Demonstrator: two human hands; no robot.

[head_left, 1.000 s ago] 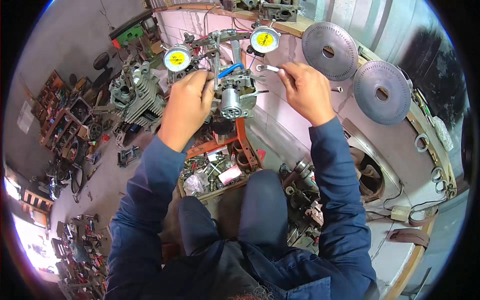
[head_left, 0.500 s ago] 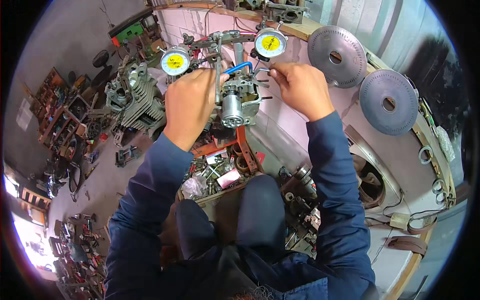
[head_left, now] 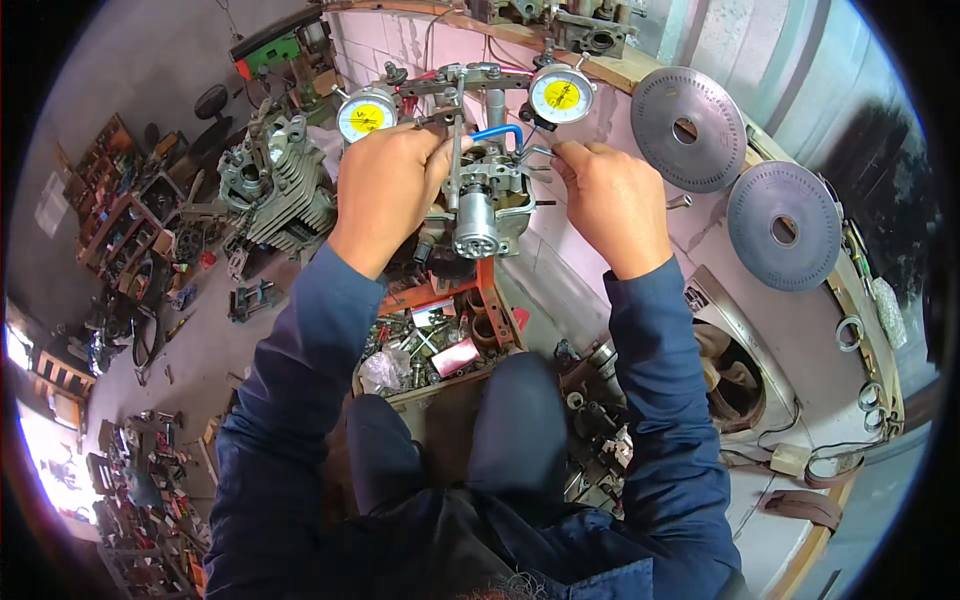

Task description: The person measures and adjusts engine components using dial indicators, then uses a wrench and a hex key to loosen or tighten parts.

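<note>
A metal engine part (head_left: 510, 205) stands before me with a silver cylinder (head_left: 475, 228) at its front. Two round dial gauges with yellow centres, a left one (head_left: 367, 117) and a right one (head_left: 561, 94), hang from a black clamp bar (head_left: 490, 78) above it. My left hand (head_left: 392, 190) is closed on the end of a blue bent hex key (head_left: 495, 131), behind an upright metal rod (head_left: 456, 150). The key's bent end points down at the engine part's top. My right hand (head_left: 618, 200) pinches a thin bent metal rod (head_left: 538, 151) that reaches to the same spot.
Below is an orange-framed tray (head_left: 430, 392) of small tools and parts. A finned engine block (head_left: 285, 205) sits to the left. On the right wall hang an upper graduated disc (head_left: 690, 160) and a lower one (head_left: 775, 262). Tools litter the floor at lower left.
The view has shifted slightly, so the gauges and the engine part appear farther right and lower. Both hands keep their grips at the engine part's top.
</note>
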